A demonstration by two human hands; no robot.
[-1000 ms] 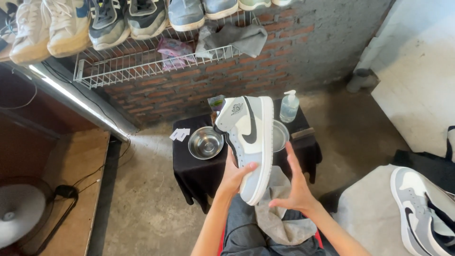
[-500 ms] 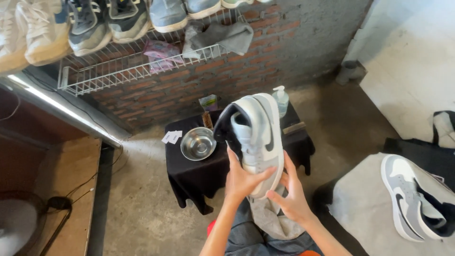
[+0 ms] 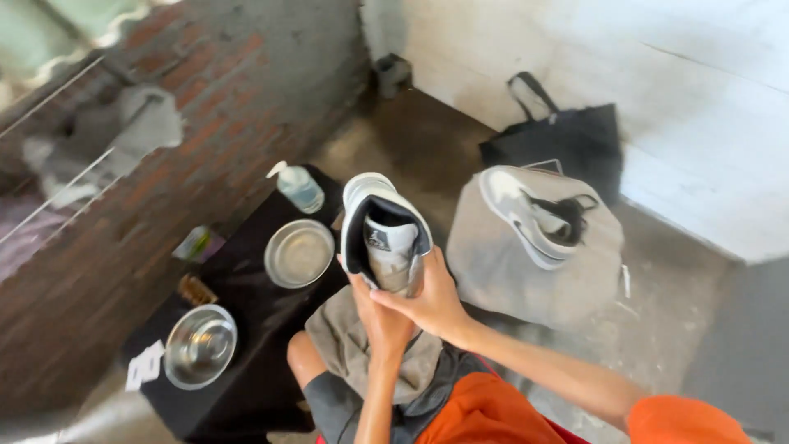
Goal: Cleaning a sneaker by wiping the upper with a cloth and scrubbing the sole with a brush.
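Note:
A grey and white high-top sneaker [image 3: 380, 222] is held upright in front of me, its black-lined opening and tongue facing me. My left hand [image 3: 380, 316] grips it from below. My right hand [image 3: 429, 298] wraps its right side near the heel. A grey cloth [image 3: 349, 349] lies over my lap under the shoe. The matching second sneaker [image 3: 526, 215] rests on a grey bag [image 3: 526, 279] on the floor to the right.
A low table with a black cover [image 3: 246, 362] holds two metal bowls [image 3: 298, 253] [image 3: 200, 346], a clear pump bottle [image 3: 297, 187], a small brush [image 3: 197, 289] and white cards [image 3: 146, 366]. A black tote bag [image 3: 567, 136] leans on the white wall. Brick wall and wire rack at left.
The view has swung right and tilted. The sneaker has been turned so its opening faces me, and both hands have closed on it; the right hand was open beside it before.

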